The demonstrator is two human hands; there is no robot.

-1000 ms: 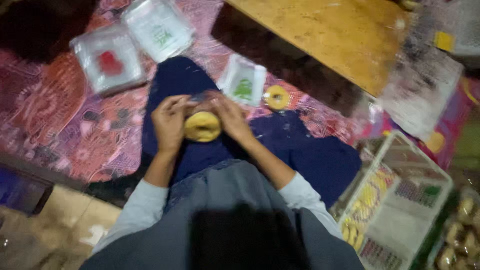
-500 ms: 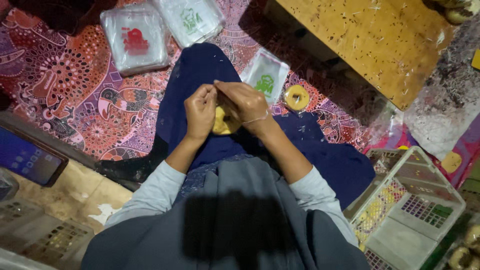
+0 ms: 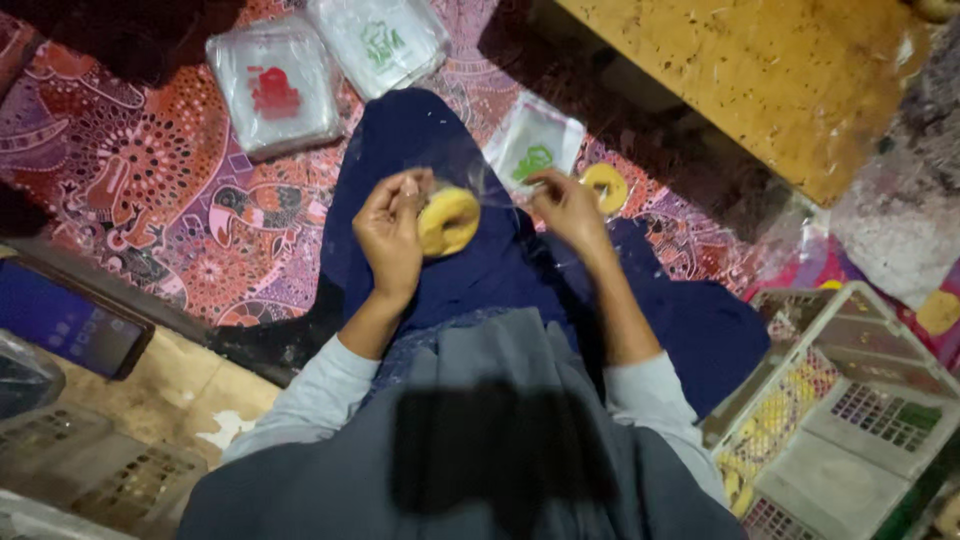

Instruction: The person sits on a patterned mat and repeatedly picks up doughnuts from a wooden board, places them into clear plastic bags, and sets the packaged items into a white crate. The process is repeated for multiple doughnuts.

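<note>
1. Over my lap, left hand [image 3: 392,235] has a closed grip on the yellow ring snack [image 3: 447,221] inside a clear bag [image 3: 480,195].
2. Right hand [image 3: 568,208] pinches the bag's edge.
3. Another ring [image 3: 605,187] lies just beside it on the patterned cloth [image 3: 150,190].

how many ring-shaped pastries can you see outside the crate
2. One pastry is in the clear bag at the left hand; another ring lies on the patterned mat beyond the right hand. More may be hidden inside the crate.
</note>
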